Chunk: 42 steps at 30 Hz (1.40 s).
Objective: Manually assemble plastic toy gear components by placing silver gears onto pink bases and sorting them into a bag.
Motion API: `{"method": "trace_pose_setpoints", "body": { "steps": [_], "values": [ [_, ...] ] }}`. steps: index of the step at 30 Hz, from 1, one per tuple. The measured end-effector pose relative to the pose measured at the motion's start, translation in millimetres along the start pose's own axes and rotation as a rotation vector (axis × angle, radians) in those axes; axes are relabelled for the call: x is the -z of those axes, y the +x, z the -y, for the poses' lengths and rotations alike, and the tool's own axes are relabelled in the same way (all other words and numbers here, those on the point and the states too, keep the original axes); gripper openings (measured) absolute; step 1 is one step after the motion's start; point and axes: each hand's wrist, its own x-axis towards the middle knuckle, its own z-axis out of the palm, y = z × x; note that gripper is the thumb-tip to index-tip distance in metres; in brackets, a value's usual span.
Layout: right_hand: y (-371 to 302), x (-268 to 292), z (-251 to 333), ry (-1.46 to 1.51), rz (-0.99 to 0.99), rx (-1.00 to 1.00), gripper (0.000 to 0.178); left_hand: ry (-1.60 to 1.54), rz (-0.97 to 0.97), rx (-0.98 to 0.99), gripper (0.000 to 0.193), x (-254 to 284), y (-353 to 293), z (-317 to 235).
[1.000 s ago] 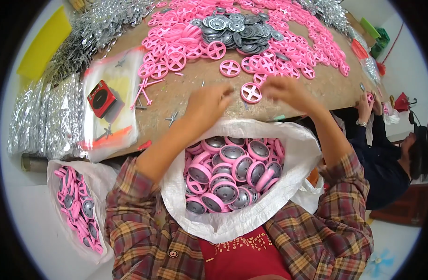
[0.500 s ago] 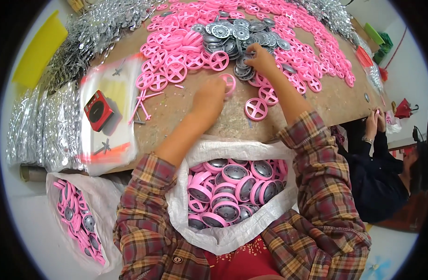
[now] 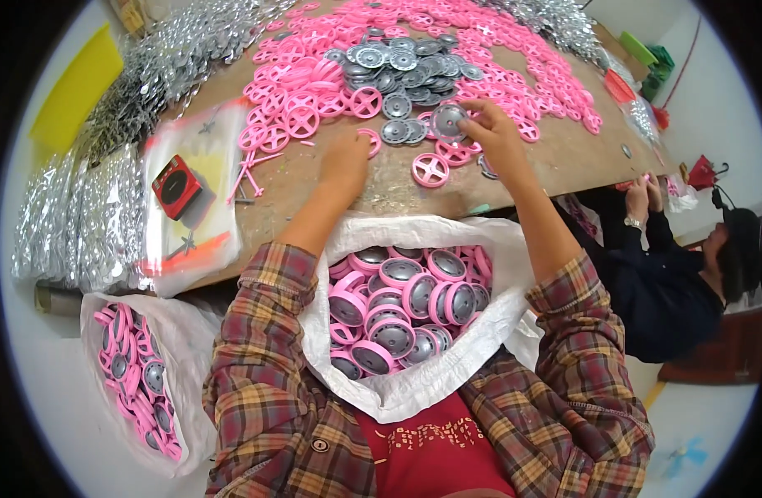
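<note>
My left hand is closed on the edge of a pink toy wheel rim, held just above the brown table. In my right hand, thumb and fingers pinch a round grey hubcap disc, its ridged face turned up. Beyond both hands lies a heap of grey discs, surrounded by many loose pink spoked rims. A few discs lie between my hands. Against my lap a white woven sack stands open, holding many pink wheels with grey discs fitted.
A second sack of wheels stands at lower left. On transparent bags sits a red box-shaped device; pink rods lie beside it. Silvery packets line the left edge. At right, a person in dark clothes works.
My right hand has drawn back from the grey heap, toward me and right, with a disc. The left hand has shifted left with its rim. The view has also shifted slightly.
</note>
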Motion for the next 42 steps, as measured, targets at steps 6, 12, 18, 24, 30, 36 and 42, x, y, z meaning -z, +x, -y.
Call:
{"method": "trace_pose_setpoints", "body": {
  "steps": [6,12,18,24,30,36,42],
  "values": [
    [-47,-15,27,0.159,-0.019,-0.01,0.032,-1.72,0.306,0.542,0.028,83,-12,-66],
    [-76,-47,50,-0.061,0.006,0.23,0.028,-1.639,0.224,0.474,0.033,133,-43,-93],
    [-94,-53,53,0.277,0.168,0.01,0.025,-1.485,0.232,0.361,0.031,147,-58,-101],
    [-122,-51,47,0.289,0.105,-0.097,0.021,-1.622,0.299,0.476,0.031,145,-76,-118],
    [-128,-6,68,0.185,0.335,-0.163,0.026,-1.408,0.494,0.284,0.052,145,-89,-120],
    [-41,-1,44,-0.308,0.399,-0.109,0.025,-0.697,0.457,0.066,0.042,129,-53,-82],
    [36,-64,-47,-0.811,0.222,0.325,0.032,-0.24,-0.085,-0.025,0.023,42,21,0]
  ]
}}
